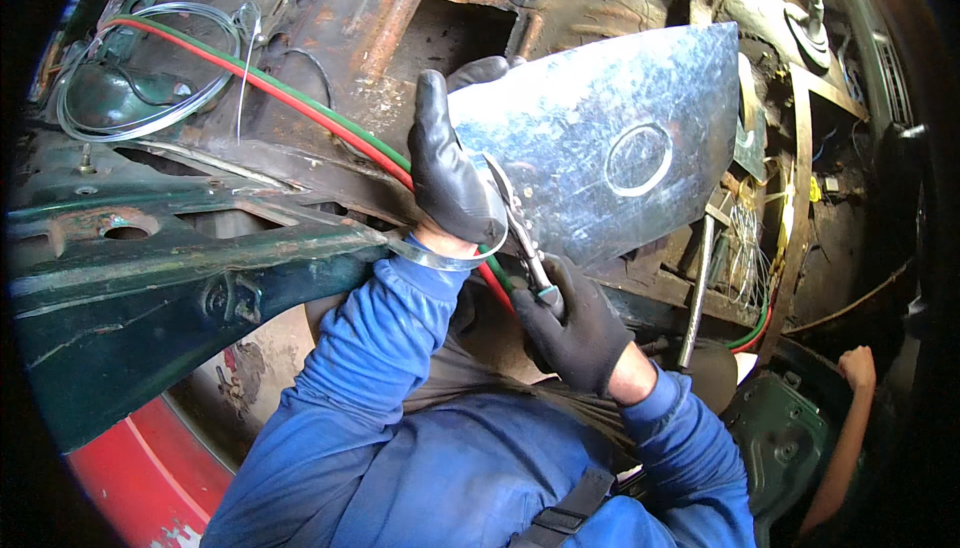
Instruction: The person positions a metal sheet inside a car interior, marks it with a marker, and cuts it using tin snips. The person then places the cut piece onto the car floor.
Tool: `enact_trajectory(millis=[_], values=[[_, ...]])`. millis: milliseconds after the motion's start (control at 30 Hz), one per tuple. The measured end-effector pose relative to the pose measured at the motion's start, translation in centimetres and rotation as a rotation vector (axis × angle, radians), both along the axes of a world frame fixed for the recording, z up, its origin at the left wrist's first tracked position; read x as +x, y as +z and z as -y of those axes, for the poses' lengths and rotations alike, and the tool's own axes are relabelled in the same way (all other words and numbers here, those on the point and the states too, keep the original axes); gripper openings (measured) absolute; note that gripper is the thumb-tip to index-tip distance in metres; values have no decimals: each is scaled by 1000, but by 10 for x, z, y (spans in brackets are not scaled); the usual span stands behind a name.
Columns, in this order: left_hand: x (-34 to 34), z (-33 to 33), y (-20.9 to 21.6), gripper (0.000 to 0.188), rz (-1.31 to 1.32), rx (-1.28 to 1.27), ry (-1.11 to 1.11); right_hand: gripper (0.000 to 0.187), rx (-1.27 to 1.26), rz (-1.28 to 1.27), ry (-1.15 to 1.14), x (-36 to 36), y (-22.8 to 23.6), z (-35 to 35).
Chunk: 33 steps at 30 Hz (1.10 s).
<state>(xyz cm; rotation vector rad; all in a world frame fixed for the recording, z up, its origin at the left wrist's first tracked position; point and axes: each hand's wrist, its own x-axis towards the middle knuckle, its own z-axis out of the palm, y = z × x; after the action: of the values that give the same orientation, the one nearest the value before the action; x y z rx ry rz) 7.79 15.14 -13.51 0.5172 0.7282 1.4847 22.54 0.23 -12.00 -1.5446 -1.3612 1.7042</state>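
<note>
the biggest thing in view is the rusty car body [330, 8], a bare brown floor panel with a square opening, and below it a dark green frame member [190, 248] with some red paint low at the left. in front of this the person holds a galvanized steel sheet [600, 138], shiny and grey, with a circle drawn on it near the middle. the sheet is in the air, tilted, between the two hands and over the rusty panel.

a pair of hoses, one red and one green [300, 103], runs across the panel and passes behind the left hand. a coil of thin wire [150, 68] lies at the upper left. another person's bare hand [858, 366] shows at the lower right, well apart from the work.

the left hand [450, 173], in a black glove, is clamped on the left edge of the sheet, thumb on the front. the right hand [575, 333], also gloved, is closed around the handles of the tin snips [520, 238], whose blades bite the lower edge of the sheet.

to cut well, i think the left hand should keep the sheet steady and near the blades, and the snips should take short bites and not close fully, so the edge stays smooth. a thin cut strip [440, 256] curls at the left wrist; it looks sharp and could snag the sleeve.
</note>
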Motion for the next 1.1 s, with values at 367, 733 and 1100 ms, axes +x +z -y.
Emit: enact_trajectory(millis=[367,733,1100], values=[[3,-2,-3,65,20,49,5,31,54,83,-21,-4,-21,1],[-2,4,-3,78,13,80,-100,44,-82,-128,62,11,26,-19],[1,2,-5,78,75,62,-64,33,80,145,61,-3,12,-12]])
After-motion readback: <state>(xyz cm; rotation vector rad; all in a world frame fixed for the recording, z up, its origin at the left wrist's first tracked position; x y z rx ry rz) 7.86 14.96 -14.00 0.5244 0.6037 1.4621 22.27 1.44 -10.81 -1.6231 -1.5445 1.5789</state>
